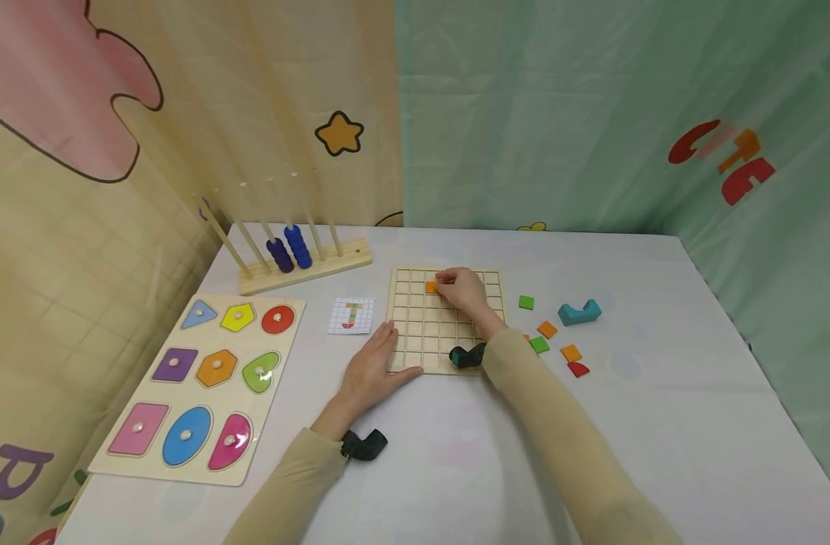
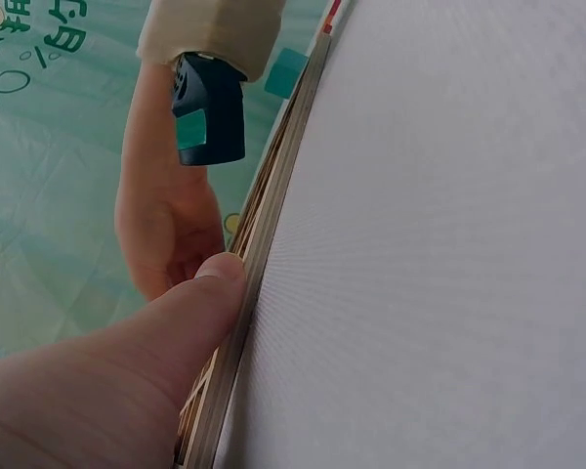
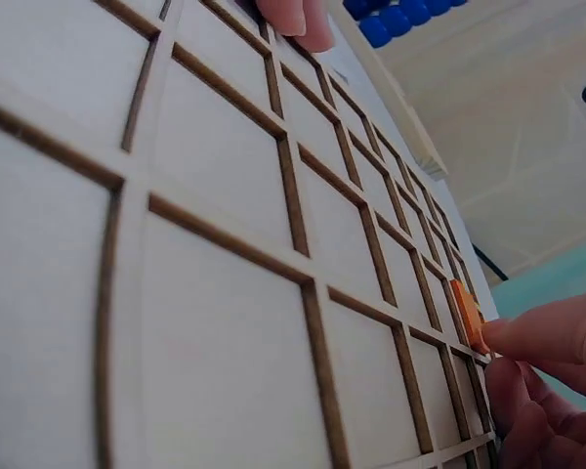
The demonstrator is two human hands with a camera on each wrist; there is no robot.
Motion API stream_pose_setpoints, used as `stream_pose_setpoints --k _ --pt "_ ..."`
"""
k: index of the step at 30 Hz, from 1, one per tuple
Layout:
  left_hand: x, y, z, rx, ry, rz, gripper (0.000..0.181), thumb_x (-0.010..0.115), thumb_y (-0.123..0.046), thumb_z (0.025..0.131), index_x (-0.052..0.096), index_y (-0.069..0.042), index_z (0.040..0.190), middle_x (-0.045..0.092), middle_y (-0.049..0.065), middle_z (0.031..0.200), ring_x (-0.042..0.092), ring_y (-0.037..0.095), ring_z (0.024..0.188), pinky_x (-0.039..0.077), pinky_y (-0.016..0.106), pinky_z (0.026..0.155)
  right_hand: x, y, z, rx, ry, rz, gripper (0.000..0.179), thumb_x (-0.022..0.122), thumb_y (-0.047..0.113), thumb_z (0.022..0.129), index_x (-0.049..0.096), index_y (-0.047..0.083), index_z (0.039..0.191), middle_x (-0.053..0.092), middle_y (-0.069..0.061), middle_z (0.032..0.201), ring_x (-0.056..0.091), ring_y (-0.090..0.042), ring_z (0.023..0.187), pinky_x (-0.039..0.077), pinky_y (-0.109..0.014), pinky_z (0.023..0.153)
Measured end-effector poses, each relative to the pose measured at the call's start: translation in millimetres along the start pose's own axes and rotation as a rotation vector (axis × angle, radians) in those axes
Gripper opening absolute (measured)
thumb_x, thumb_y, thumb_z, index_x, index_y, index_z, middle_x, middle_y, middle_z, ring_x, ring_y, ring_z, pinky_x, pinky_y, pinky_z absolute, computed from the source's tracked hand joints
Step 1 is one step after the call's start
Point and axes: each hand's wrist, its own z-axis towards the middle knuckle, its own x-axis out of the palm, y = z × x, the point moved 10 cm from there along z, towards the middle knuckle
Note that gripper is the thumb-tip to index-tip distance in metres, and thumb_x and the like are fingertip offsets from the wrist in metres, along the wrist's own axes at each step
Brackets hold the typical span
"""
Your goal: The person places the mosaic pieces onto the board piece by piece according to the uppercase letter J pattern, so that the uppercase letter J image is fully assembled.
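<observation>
On the table lies a wooden grid board (image 1: 415, 365) of square cells. My right hand (image 1: 464, 291) reaches over its far part, and its fingertips pinch an orange square tile (image 3: 468, 315), which looks tilted over a cell in the right wrist view. That orange tile also shows beside the fingertips in the head view. My left hand (image 1: 369, 372) rests at the board's near left corner. In the left wrist view its thumb (image 2: 190, 318) touches the board's edge. Left of the board lies a small pattern card (image 1: 338, 324) with a coloured shape on a grid.
Right of the board lie green tiles (image 1: 526, 302), orange tiles (image 1: 547, 329), a red curved piece (image 1: 578, 369) and a teal notched block (image 1: 580, 312). At the left lie a knobbed shape puzzle (image 1: 251, 424) and a wooden peg stand (image 1: 306, 274) with blue beads.
</observation>
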Motion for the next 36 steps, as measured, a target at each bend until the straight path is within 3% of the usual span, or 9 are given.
stream_pose_setpoints --k 7,10,15,22,26,36 --pt "1.0 1.0 -1.1 -0.008 0.008 -0.002 0.090 0.060 -0.058 0.083 0.037 0.009 0.138 0.028 0.019 0.149 0.022 0.026 0.140 0.022 0.037 0.112 -26 -12 -17.1 -0.008 -0.053 0.219 0.032 0.061 0.022 0.092 0.062 0.008 0.121 0.059 -0.011 0.111 0.056 -0.028 0.099 0.050 -0.038 0.076" --pt "1.7 2.9 -1.3 -0.015 0.011 0.005 0.090 0.060 -0.059 0.083 0.037 0.009 0.138 0.028 0.018 0.149 0.022 0.025 0.140 0.022 0.036 0.112 -45 -17 -27.8 -0.003 -0.119 0.269 0.034 0.061 0.023 0.092 0.061 0.007 0.122 0.059 -0.011 0.115 0.056 -0.029 0.098 0.048 -0.039 0.079" --pt "1.9 3.3 -1.2 -0.006 0.003 -0.006 0.090 0.060 -0.058 0.083 0.037 0.010 0.138 0.028 0.019 0.149 0.022 0.026 0.140 0.022 0.036 0.112 -74 -27 -44.5 0.013 -0.267 0.338 0.037 0.061 0.022 0.092 0.059 0.005 0.124 0.060 -0.011 0.118 0.059 -0.028 0.090 0.049 -0.034 0.073" --pt "1.2 1.9 -1.7 0.006 -0.003 -0.011 0.090 0.060 -0.058 0.083 0.037 0.010 0.138 0.029 0.018 0.149 0.022 0.026 0.140 0.023 0.037 0.112 -99 -50 -59.9 0.065 -0.427 0.364 0.036 0.064 0.022 0.090 0.060 0.007 0.122 0.060 -0.009 0.117 0.055 -0.019 0.086 0.046 -0.025 0.070" --pt "0.6 1.3 -1.5 0.010 -0.006 -0.008 0.089 0.061 -0.057 0.083 0.037 0.010 0.138 0.029 0.019 0.149 0.022 0.026 0.140 0.023 0.037 0.112 -106 -63 -66.0 0.093 -0.477 0.371 0.035 0.065 0.018 0.089 0.059 0.006 0.121 0.060 -0.011 0.116 0.054 -0.023 0.092 0.047 -0.028 0.074" --pt "1.2 0.7 -0.5 0.006 0.003 0.006 0.089 0.060 -0.057 0.084 0.037 0.009 0.138 0.028 0.019 0.149 0.022 0.026 0.140 0.022 0.037 0.112 -100 -87 -71.2 0.174 -0.481 0.341 0.048 0.067 0.016 0.087 0.049 0.004 0.130 0.050 -0.013 0.130 0.048 -0.028 0.116 0.043 -0.040 0.097"
